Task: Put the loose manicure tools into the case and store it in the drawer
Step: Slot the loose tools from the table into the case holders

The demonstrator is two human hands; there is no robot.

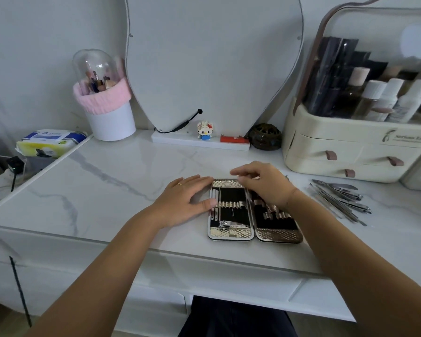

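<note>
The gold-trimmed manicure case [231,233] lies open on the marble table [107,190], both black-lined halves facing up. A nail clipper [233,224] and a few slim tools sit in its left half. My left hand [185,198] rests flat against the case's left edge, thumb on the lining. My right hand [260,182] hovers over the top middle of the case, fingers curled, pinching what looks like a slim metal tool [248,195] that is blurred. Several loose steel tools [338,198] lie in a pile to the right of the case.
A cream cosmetics organiser [350,152] with small drawers stands at the back right. A heart-shaped mirror [214,64], a toy figure [204,130], a dark round jar [265,137] and a brush holder [107,110] line the back. Wet wipes [49,142] lie at the left.
</note>
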